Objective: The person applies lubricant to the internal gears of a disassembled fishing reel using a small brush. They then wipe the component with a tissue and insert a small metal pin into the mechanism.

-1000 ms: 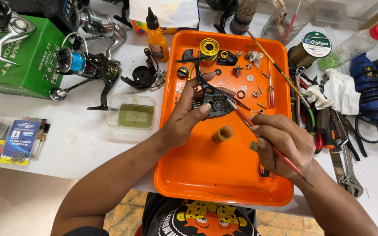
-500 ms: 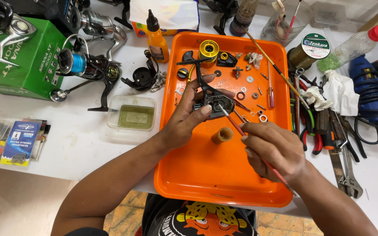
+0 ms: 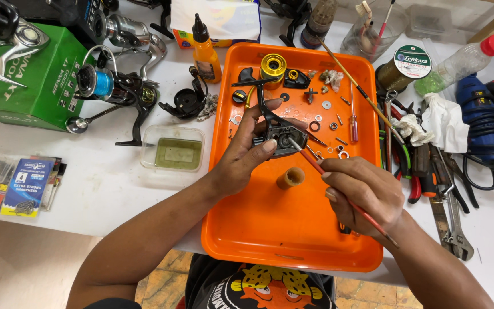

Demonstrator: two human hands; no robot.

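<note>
- Over the middle of the flat orange plastic tray (image 3: 270, 240), the dark metal fishing-reel body (image 3: 278, 136) sits clamped in the left hand (image 3: 241, 157), thumb and fingers wrapped round its frame.
- Right hand (image 3: 361, 194) pinches a thin red-handled brush (image 3: 344, 197), pen-style, tip touching the reel's open gear housing.
- Looks like the brushing step on the reel's insides, cleaning or greasing; can't tell which.
- Next stroke wants a steady left grip and a light tip, judging by the tight housing.
- Just below the reel: a short tan cork-like cylinder (image 3: 290, 177).
- Beyond it, loose silver washers (image 3: 327, 123) and a gold metal spool (image 3: 273, 66) lie on the tray.
- Left of the tray stands a clear plastic tub of greenish liquid (image 3: 172, 151).
</note>
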